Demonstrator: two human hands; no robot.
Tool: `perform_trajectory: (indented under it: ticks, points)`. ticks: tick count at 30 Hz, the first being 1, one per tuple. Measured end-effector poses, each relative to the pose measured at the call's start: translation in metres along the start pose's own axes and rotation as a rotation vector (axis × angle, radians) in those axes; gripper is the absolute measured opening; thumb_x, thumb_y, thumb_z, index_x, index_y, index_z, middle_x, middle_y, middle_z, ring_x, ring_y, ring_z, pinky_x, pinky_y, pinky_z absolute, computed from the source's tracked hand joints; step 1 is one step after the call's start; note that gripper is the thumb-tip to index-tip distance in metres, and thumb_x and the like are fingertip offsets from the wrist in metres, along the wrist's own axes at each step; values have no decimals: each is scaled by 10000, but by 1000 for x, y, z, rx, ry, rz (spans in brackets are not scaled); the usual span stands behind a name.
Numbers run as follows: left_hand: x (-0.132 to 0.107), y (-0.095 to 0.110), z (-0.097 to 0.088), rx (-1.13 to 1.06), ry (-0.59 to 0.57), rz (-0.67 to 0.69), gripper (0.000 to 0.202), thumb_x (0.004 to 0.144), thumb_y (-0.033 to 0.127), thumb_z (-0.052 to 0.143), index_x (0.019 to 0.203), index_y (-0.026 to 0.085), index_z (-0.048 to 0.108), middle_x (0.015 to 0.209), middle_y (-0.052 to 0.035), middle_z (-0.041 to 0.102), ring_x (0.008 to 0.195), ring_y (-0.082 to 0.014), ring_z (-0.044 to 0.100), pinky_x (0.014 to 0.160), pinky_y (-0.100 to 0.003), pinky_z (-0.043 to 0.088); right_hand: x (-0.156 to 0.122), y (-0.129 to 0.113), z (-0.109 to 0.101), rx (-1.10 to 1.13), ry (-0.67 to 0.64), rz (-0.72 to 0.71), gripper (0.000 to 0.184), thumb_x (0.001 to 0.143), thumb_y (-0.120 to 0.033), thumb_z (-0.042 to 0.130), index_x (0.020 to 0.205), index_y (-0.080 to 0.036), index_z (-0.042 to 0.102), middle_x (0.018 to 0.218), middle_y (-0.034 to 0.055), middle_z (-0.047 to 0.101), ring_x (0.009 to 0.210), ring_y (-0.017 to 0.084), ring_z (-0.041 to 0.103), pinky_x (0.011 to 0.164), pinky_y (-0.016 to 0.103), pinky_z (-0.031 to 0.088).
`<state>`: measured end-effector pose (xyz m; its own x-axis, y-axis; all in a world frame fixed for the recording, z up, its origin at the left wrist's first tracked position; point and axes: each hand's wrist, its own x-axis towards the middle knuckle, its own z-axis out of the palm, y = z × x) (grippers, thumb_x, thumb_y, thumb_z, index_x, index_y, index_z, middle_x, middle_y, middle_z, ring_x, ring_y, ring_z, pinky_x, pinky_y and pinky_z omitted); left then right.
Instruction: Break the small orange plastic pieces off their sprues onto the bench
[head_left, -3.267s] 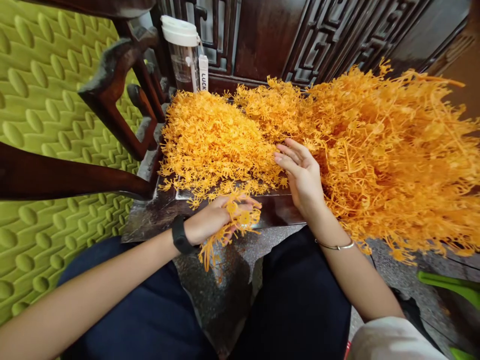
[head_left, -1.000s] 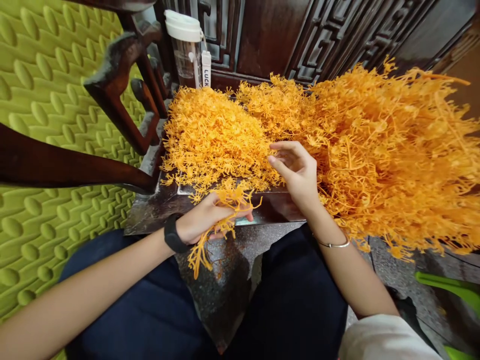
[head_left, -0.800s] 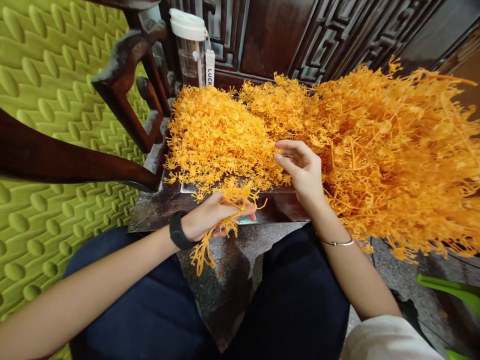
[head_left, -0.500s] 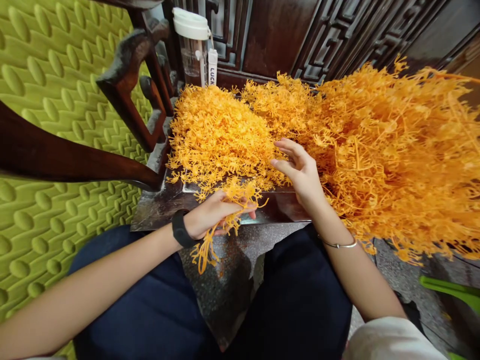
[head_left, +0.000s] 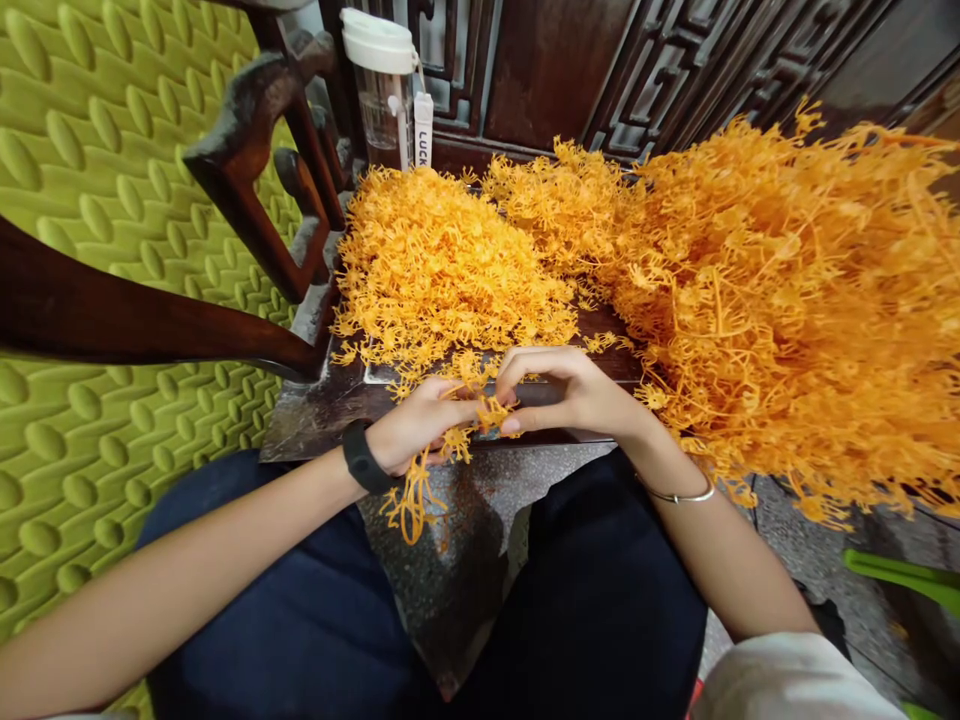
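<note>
- Nearest, a lap in dark trousers (head_left: 315, 620) is seen, with speckled floor (head_left: 450, 560) showing between the knees.
- A bunch of orange sprigs (head_left: 414, 490) is gripped in the left hand (head_left: 412, 432), which is closed to a fist around the stems; loose ends hang below it. A black wristband (head_left: 361, 457) is worn on that wrist.
- The top of the same bunch is pinched between thumb and forefinger of the right hand (head_left: 581, 395), the other fingers being curled in.
- Both hands are held over the front edge of the dark desk (head_left: 307, 430).
- The sprigs are judged light, thin and springy, and apt to snag on one another; they are best taken by the gathered stems, not by the fine tips.
- Further on, a heap of short sprigs (head_left: 442, 260) is piled on the desk, and a larger heap of long branches (head_left: 795, 300) lies to its right.
- At the back, a clear bottle (head_left: 381, 90) is stood before a carved wooden panel (head_left: 660, 70); a chair arm (head_left: 247, 160) and a green padded mat (head_left: 90, 150) are seen to the left.
</note>
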<state>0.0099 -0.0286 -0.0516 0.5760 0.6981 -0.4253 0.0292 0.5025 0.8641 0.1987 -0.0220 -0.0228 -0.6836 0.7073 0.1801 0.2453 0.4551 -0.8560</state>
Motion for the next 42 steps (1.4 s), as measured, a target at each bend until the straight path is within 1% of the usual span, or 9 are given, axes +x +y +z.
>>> perform_trajectory:
  ticks: [8,12,16,23,26,30,34,37,42]
  points:
    - [2,1,-3,-131,-41,-26,252,750,402,589,653,183,511,392,98,279,280,-27,198,267,-161,205,-1,-1,-8,-73,-84,-75,165,731,-205,692,888,-192,648,1128,75,543,1112,184,504,974,391,406]
    - [0,1,-5,-141,-155,11,326,711,488,634,776,181,546,426,99,309,312,-28,242,288,-156,248,-1,-1,-8,-94,-21,-70,84,782,-193,640,863,-182,658,1118,80,558,1098,181,518,980,394,401]
    - [-4,2,-3,-46,-229,57,440,624,385,749,953,174,547,517,100,389,341,-5,261,313,-150,267,-2,0,-7,-108,100,-71,90,828,-207,587,881,-194,658,1075,65,583,1046,169,545,950,382,422]
    - [2,-2,-1,-149,-47,90,242,741,375,648,884,204,554,468,107,299,346,-27,258,339,-156,276,1,5,1,-125,288,-33,203,811,-293,612,992,-202,614,1015,54,573,864,130,572,775,283,490]
    - [4,-3,-2,-144,6,153,226,721,355,666,861,193,594,536,78,446,406,-34,364,390,-164,305,1,6,3,-156,313,-35,233,759,-309,670,957,-198,615,955,39,567,825,124,558,742,268,486]
    - [5,-4,-1,-85,94,284,150,723,287,669,803,163,642,795,14,621,711,-84,554,638,-192,425,0,6,3,-224,343,-102,187,737,-290,693,891,-201,635,846,17,596,749,120,559,714,276,482]
    - [5,-4,0,-100,129,307,146,706,281,683,770,158,635,826,10,632,857,-119,571,840,-256,414,1,7,3,-238,355,-123,95,771,-282,657,807,-196,638,874,30,627,846,142,588,799,304,472]
    - [5,-3,0,-139,81,261,181,697,272,692,806,146,621,835,4,632,849,-125,590,850,-269,415,1,8,2,-188,302,-80,127,786,-282,641,875,-192,632,979,50,634,947,159,585,865,323,459]
    - [5,-4,-1,-148,50,227,189,691,265,696,789,143,590,783,7,616,737,-111,598,724,-244,442,1,8,3,-153,276,-37,203,792,-286,636,971,-191,618,926,41,622,812,137,582,762,294,485]
